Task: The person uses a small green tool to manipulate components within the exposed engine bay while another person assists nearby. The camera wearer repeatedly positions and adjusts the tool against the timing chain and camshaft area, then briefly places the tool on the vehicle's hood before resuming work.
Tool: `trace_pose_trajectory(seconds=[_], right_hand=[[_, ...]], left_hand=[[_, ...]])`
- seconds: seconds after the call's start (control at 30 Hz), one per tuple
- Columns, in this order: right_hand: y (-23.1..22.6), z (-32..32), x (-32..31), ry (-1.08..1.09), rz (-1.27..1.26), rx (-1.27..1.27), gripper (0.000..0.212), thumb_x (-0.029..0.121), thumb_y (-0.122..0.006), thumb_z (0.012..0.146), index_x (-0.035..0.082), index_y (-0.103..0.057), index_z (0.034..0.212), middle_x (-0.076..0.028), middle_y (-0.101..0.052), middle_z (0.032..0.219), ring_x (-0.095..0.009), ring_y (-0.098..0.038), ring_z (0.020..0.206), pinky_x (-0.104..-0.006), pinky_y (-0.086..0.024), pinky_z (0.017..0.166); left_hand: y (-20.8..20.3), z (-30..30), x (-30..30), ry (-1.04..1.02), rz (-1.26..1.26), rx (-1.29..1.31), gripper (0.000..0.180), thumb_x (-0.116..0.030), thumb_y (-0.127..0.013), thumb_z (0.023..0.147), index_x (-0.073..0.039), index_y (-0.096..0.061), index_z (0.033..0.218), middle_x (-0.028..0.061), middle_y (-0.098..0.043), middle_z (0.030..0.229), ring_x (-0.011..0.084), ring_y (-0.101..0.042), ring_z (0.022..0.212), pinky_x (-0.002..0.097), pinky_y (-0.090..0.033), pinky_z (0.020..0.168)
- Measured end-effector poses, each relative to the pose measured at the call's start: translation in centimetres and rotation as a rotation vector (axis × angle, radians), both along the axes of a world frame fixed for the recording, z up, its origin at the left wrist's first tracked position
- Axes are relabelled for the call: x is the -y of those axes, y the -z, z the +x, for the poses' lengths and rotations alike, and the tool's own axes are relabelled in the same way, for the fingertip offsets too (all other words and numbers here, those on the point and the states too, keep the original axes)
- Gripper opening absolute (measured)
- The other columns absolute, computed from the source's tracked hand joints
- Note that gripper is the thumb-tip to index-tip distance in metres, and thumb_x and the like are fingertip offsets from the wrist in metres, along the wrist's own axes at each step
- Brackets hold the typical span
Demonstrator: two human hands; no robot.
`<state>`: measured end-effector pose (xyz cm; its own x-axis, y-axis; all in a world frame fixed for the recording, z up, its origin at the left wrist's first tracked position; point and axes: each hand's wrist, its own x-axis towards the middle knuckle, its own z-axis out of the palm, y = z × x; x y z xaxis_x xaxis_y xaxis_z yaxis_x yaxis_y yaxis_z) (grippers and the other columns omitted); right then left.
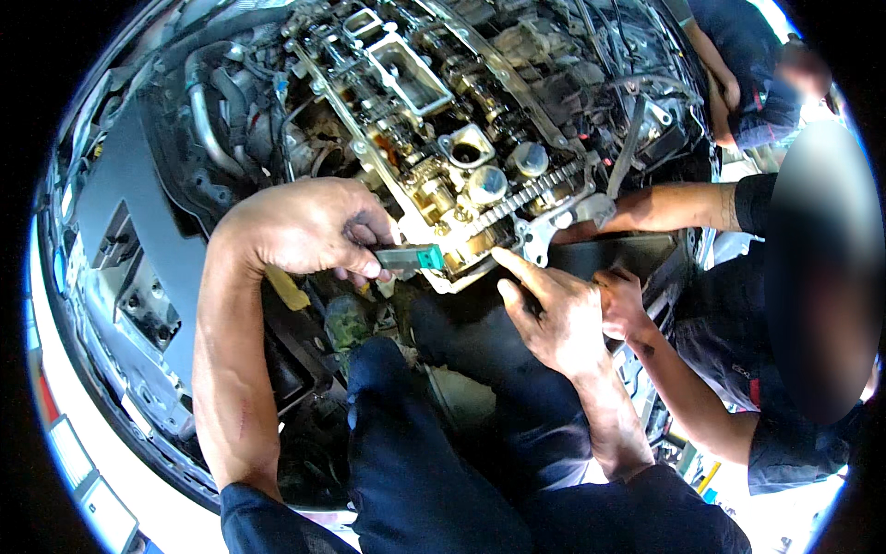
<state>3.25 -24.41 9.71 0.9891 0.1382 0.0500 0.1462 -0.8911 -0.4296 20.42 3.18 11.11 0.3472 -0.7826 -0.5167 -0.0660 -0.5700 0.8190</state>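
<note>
My left hand [314, 231] reaches in over the engine's left front corner, its fingers closed on a small flat grey tool with a green end [411, 258]; I cannot make out its exact kind. The green end lies at the front edge of the uncovered cylinder head [429, 226], whose camshafts and oily metal parts show. Just right of it, my right hand [558, 319] is open, index finger stretched toward that same edge and thumb apart, with nothing seen in it. A timing chain [531, 198] runs across the head's front, close by the fingertip.
A co-worker at the right has one hand [620, 303] beside my right wrist and another arm [678, 209] reaching in by a metal bracket [544, 235]. Another person [738, 74] stands at the far right. A dark plastic panel [138, 249] covers the bay's left side.
</note>
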Motion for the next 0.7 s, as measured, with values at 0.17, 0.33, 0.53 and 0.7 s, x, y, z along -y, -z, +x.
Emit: trace_pose_trajectory(seconds=[0.17,0.33,0.53,0.7], right_hand=[[0.2,-0.2,0.2,0.011,-0.005,0.090,0.038,0.023,-0.072,0.093,0.016,-0.069,0.131,-0.011,-0.069,0.074,-0.027,-0.068,0.062,-0.0400,-0.055,0.058],[0.5,-0.2,-0.1,0.053,-0.038,0.028,0.037,0.026,-0.072,0.094,0.015,-0.069,0.129,-0.009,-0.068,0.072,-0.027,-0.067,0.059,-0.0402,-0.053,0.055],[1.4,0.1,0.6,0.024,-0.085,0.163,0.038,0.023,-0.073,0.092,0.014,-0.070,0.129,-0.009,-0.072,0.078,-0.026,-0.067,0.062,-0.0394,-0.054,0.060],[-0.2,0.7,3.2,-0.068,-0.328,0.265,0.047,0.020,-0.073,0.092,0.012,-0.064,0.138,-0.004,-0.068,0.076,-0.022,-0.064,0.062,-0.0362,-0.054,0.058]], left_hand=[[-0.2,-0.8,1.8,-0.045,-0.181,-0.195,0.024,-0.002,-0.075,0.089,0.008,-0.071,0.110,0.0134,-0.078,0.105,0.0160,-0.074,0.090,0.0309,-0.061,0.081],[-0.5,-1.6,1.9,0.004,-0.160,-0.141,0.025,-0.005,-0.077,0.089,0.005,-0.073,0.112,0.0118,-0.078,0.101,0.0165,-0.075,0.084,0.0309,-0.061,0.080],[-0.6,-1.4,1.8,0.003,-0.140,-0.160,0.025,-0.004,-0.076,0.088,0.005,-0.073,0.112,0.0115,-0.078,0.101,0.0163,-0.074,0.084,0.0309,-0.061,0.081],[-0.3,-1.0,2.0,0.022,-0.173,-0.188,0.028,-0.006,-0.078,0.087,0.005,-0.073,0.112,0.0107,-0.078,0.100,0.0166,-0.074,0.088,0.0311,-0.060,0.082]])
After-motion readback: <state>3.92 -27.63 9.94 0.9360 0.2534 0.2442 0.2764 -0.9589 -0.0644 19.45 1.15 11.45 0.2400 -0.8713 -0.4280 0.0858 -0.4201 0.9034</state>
